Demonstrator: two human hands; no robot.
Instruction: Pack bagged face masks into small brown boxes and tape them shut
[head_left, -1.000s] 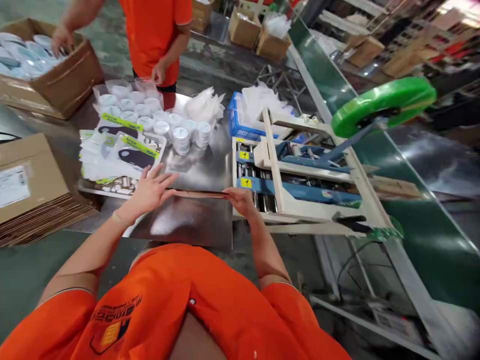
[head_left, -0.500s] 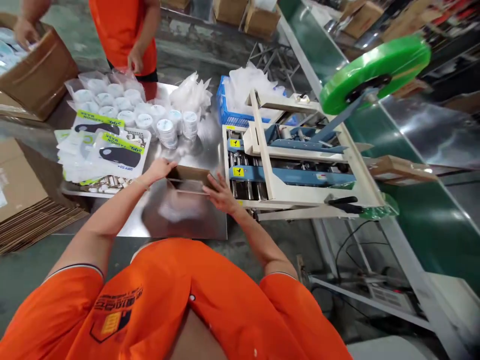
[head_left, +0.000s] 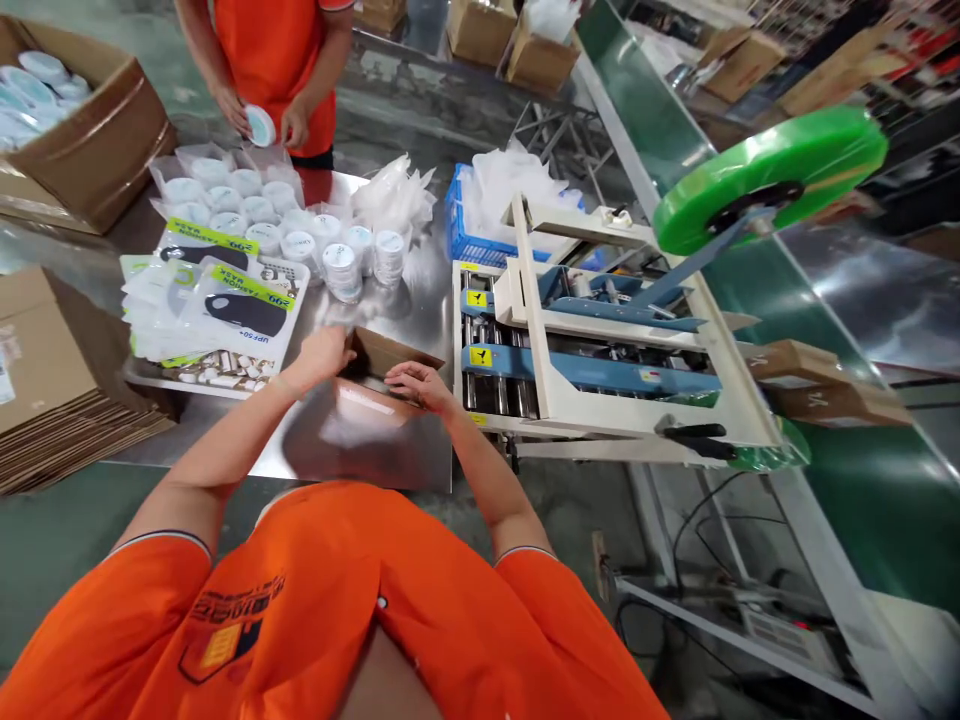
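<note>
A small brown cardboard box (head_left: 390, 350) with its top open sits on the metal table in front of me. My left hand (head_left: 322, 358) is closed on the box's left end. At the near right side, my right hand (head_left: 420, 385) has its bent fingers over the box's near edge, gripping the cardboard there; its thumb is hard to make out. The inside of the box is mostly hidden. Just left lies a white tray (head_left: 300, 300) holding packaged masks (head_left: 244, 305) and small white pieces (head_left: 217, 372). Stacked round white tubs (head_left: 343, 270) stand beyond the hands.
A taping machine (head_left: 577, 350) with a green tape roll (head_left: 772, 165) adjoins the table's right edge. Behind it is a blue crate (head_left: 469, 240) of clear bags. Flat cartons (head_left: 67, 400) are piled at left. A co-worker (head_left: 274, 70) stands opposite, holding a round item.
My right hand has shifted from the box's right end to its near edge. The near flap is folded outward more. The co-worker's hand has left the big carton with a round item.
</note>
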